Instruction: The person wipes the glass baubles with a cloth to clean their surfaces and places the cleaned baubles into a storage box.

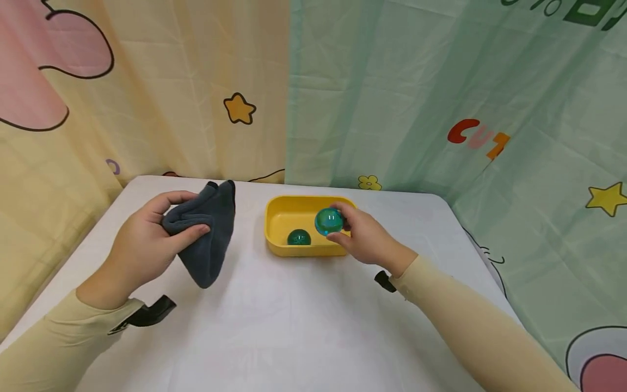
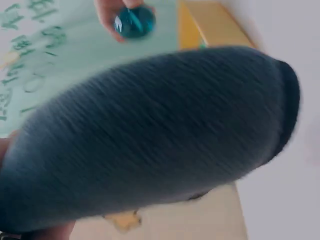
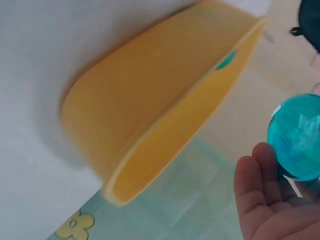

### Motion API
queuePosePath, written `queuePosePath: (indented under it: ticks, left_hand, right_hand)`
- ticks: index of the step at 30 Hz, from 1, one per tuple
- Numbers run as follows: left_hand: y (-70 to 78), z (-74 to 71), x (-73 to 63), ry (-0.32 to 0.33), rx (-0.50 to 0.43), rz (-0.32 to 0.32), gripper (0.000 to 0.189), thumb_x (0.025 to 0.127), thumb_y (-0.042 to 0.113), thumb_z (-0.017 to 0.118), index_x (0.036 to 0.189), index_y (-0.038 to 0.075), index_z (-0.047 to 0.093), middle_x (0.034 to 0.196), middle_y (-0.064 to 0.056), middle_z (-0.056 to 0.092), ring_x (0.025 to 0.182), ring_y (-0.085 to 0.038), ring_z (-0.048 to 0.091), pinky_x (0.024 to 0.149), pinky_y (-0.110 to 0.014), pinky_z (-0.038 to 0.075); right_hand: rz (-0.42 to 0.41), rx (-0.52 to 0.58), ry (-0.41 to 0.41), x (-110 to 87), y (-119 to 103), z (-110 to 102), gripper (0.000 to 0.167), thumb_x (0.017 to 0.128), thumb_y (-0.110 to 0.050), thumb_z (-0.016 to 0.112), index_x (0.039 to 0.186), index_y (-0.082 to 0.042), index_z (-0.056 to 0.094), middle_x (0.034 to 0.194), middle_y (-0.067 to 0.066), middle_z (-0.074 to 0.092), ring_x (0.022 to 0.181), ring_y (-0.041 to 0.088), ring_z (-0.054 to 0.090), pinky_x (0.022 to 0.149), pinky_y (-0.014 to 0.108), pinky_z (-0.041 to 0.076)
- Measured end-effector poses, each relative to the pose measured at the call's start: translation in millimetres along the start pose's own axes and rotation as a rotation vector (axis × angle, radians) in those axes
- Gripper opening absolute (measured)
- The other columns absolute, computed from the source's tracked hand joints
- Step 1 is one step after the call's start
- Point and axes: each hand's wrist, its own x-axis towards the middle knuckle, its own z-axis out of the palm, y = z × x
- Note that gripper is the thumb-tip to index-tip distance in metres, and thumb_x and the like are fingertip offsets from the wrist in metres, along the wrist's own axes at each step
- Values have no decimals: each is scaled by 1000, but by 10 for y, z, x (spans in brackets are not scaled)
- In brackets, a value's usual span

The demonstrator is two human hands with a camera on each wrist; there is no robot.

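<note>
In the head view my left hand [image 1: 147, 245] grips a folded dark grey cloth [image 1: 208, 245], thumb on its front, its lower end hanging above the table. The cloth [image 2: 160, 130] fills much of the left wrist view. My right hand [image 1: 367, 234] pinches a clear blue-green ball [image 1: 329, 221] between thumb and fingers, over the right part of a yellow tub [image 1: 279, 249]. A second, darker green ball [image 1: 299, 237] lies inside the tub at the front. From the right wrist, the held ball [image 3: 297, 137] shows beside the tub's rim [image 3: 185, 102].
The tub stands toward the far side of a table [image 1: 294, 326] with a white cover. Patterned curtains [image 1: 372, 98] hang behind and at both sides, right up to the table's edges. A dark strap piece [image 1: 154, 311] sticks out at the left wrist.
</note>
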Motion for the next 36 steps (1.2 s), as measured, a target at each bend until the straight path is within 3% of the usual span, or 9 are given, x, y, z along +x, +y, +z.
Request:
queuePosePath:
  ticks: [2,4,6,8,13,18,23,28,36]
  left_hand:
    - [-83,-45,19,-5,141,55,52,83,7,89,130,10,67,114,0,72,98,-8,67,83,-13,48]
    - [-181,-35,25,-51,249,114,50,83,6,88,129,6,66,123,-12,68,107,-23,66,90,-27,52]
    - [-269,26,9,-124,328,150,47,85,6,86,127,3,66,126,-18,66,112,-36,66,92,-43,55]
    - [-339,130,-19,-227,387,151,45,87,8,85,128,3,65,127,-19,66,114,-38,67,93,-56,56]
    - [-425,416,-92,-494,408,58,52,92,20,83,138,6,62,135,-16,67,124,-37,66,104,-56,53]
    - [-473,575,-128,-675,408,-28,68,90,42,84,146,12,60,144,-11,64,132,-33,62,109,-56,50]
    - [-489,643,-163,-839,501,-72,87,89,70,71,154,15,53,159,-19,50,141,-44,54,110,-64,47]
    - [-488,685,-183,-864,555,-89,87,92,76,60,156,17,52,163,-21,44,145,-50,47,109,-70,45]
    - [-492,776,-224,-859,655,-96,94,89,78,63,160,18,46,166,-23,40,141,-65,40,105,-77,43]
  right_hand:
    - [22,-61,-41,91,67,-7,57,99,-23,76,147,-9,46,134,8,64,119,28,65,108,47,56]
    - [46,-126,-87,189,118,7,58,99,-24,76,147,-10,46,135,8,63,121,28,63,110,47,54]
    - [79,-190,-138,287,144,31,60,99,-25,75,149,-10,45,137,7,62,124,27,61,112,46,53]
    - [118,-243,-192,381,159,61,61,100,-27,75,151,-12,44,140,7,61,126,27,60,114,46,51]
    - [186,-325,-296,546,212,120,63,101,-32,73,154,-17,43,147,7,58,133,27,55,119,47,47]
    - [152,-385,-368,614,271,169,61,102,-31,72,153,-15,45,144,9,60,129,27,57,117,46,48]
    - [127,-445,-427,632,302,200,62,103,-32,70,156,-13,43,145,11,61,126,26,58,117,43,49]
    - [138,-459,-447,646,325,200,62,103,-34,69,158,-17,43,148,10,60,128,25,59,119,44,47]
    - [172,-444,-471,678,349,203,64,103,-34,69,160,-23,43,153,8,57,133,27,57,121,47,44]
